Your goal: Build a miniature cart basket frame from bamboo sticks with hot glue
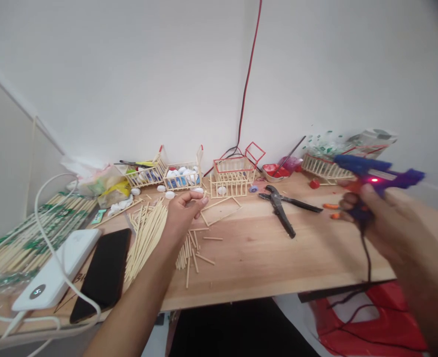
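My right hand [375,218] is wrapped round the handle of a blue glue gun [384,173] with a glowing red light, held above the table's right side. Its nozzle points left. My left hand [187,206] is closed in a pinch over the middle of the table; a small pale tip, like the end of a short wooden stick [205,194], shows at its fingertips. Just right of that hand lies a four-sided stick frame [222,216]. Short cut sticks [192,254] are scattered below it, and a pile of long sticks [148,235] lies to its left.
Small stick carts [234,178] with bottle-cap wheels stand along the wall. Black-handled pliers [280,210] lie centre right, near a dish of red paint [276,172]. A phone [103,272], a white power bank [57,270] and bagged sticks [36,233] fill the left side.
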`<action>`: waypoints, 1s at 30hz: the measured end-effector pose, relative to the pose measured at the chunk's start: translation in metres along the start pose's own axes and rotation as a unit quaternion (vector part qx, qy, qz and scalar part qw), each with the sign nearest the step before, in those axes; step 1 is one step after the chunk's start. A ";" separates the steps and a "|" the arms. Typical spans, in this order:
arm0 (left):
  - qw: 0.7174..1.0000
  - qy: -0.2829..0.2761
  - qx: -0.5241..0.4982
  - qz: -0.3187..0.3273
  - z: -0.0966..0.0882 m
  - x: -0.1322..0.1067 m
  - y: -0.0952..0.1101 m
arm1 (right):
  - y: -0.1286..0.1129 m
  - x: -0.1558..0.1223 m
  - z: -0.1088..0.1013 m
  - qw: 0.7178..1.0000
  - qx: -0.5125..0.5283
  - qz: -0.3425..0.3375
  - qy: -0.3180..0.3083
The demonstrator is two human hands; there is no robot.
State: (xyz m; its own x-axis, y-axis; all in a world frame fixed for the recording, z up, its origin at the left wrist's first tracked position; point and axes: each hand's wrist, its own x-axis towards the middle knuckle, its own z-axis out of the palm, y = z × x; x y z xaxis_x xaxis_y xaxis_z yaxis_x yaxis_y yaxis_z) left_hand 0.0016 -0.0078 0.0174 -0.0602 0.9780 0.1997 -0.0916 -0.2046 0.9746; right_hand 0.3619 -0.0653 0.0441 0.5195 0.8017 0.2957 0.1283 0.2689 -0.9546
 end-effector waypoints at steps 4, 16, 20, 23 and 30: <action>1.000 -0.027 -0.003 -0.016 0.003 0.000 -0.004 | 0.000 -0.027 0.072 0.975 0.157 0.116 -0.111; 0.995 -0.055 0.084 0.006 0.010 -0.005 -0.009 | 0.040 -0.081 0.116 0.949 0.018 -0.003 -0.316; 0.991 -0.046 0.123 0.030 0.010 -0.007 -0.008 | 0.038 -0.084 0.112 0.950 -0.006 -0.026 -0.311; 0.989 -0.031 0.141 0.040 0.010 -0.007 -0.008 | 0.037 -0.084 0.111 0.946 -0.017 -0.033 -0.323; 0.985 -0.031 0.160 0.059 0.010 -0.009 -0.006 | 0.040 -0.083 0.112 0.943 -0.019 -0.044 -0.328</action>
State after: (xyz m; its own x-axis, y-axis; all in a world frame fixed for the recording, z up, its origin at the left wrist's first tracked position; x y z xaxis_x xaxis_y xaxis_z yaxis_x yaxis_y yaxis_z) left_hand 0.0131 -0.0148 0.0111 0.0108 0.9509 0.3092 0.2313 -0.3033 0.9244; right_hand 0.2292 -0.0616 -0.0150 -0.1281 0.9381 0.3219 0.1825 0.3414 -0.9220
